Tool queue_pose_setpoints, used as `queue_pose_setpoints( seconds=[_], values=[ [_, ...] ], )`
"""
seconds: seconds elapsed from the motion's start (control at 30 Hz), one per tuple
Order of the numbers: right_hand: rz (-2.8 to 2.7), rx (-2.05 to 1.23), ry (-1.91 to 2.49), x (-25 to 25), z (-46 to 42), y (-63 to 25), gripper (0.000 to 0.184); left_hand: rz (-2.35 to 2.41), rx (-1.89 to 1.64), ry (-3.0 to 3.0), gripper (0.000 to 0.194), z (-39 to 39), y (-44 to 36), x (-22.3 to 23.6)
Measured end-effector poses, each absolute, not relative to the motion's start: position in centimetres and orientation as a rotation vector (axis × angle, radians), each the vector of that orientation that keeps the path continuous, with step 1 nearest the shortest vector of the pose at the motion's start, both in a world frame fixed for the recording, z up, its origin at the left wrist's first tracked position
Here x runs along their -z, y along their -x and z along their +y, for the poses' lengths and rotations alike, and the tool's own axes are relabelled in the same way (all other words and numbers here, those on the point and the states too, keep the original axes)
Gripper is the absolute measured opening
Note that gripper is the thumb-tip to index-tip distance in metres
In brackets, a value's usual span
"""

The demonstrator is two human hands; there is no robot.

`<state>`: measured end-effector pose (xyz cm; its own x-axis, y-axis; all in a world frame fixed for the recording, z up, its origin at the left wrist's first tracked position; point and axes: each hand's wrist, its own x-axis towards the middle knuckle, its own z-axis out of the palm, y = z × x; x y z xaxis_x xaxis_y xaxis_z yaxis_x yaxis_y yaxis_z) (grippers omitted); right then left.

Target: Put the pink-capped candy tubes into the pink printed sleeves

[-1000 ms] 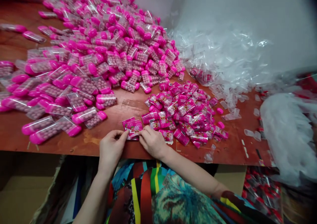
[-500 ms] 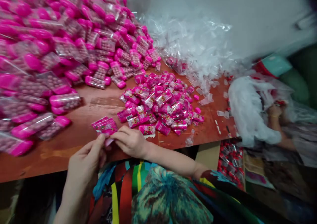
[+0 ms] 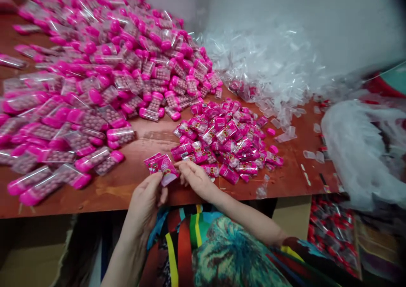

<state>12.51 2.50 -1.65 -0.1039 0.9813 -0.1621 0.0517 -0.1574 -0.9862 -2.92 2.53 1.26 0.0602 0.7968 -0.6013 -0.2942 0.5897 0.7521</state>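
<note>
My left hand [image 3: 146,198] pinches a small stack of pink printed labels [image 3: 160,165] at the near edge of the brown table [image 3: 152,139]. My right hand [image 3: 195,177] lies just right of the stack, its fingers curled and its fingertips at the labels' edge; whether they grip anything I cannot make out. Right behind it is a heap of small pink labelled candy boxes [image 3: 226,139]. A big pile of pink-capped clear tubes filled with candy balls [image 3: 95,75] covers the table's left half.
A mound of clear plastic sleeves [image 3: 269,67] fills the back right. A white plastic bag [image 3: 358,151] hangs over the table's right end. Red-capped items in a box [image 3: 333,232] sit below on the right. Loose clear caps [image 3: 312,155] are scattered near the right edge.
The view swung right and back. My left hand has kept hold of the label stack and lifted it slightly; my right hand has stayed beside it.
</note>
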Motion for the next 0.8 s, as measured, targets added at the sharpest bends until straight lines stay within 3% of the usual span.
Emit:
queue_pose_setpoints(
  seconds=[0.17,0.43,0.8],
  values=[
    [-1.256,-1.335,1.310,0.9,4.3,-11.9,0.020,1.210,-0.860,-0.574,0.038,2.8,2.9,-1.5],
    [-1.277,-1.437,1.303,0.9,5.4,-11.2,0.024,1.338,-1.003,-0.647,0.035,3.8,3.2,-1.8],
    [-1.545,-1.237,1.323,0.2,6.7,-8.6,0.025,1.246,-1.109,-0.520,0.037,3.8,5.1,-2.1]
  ],
)
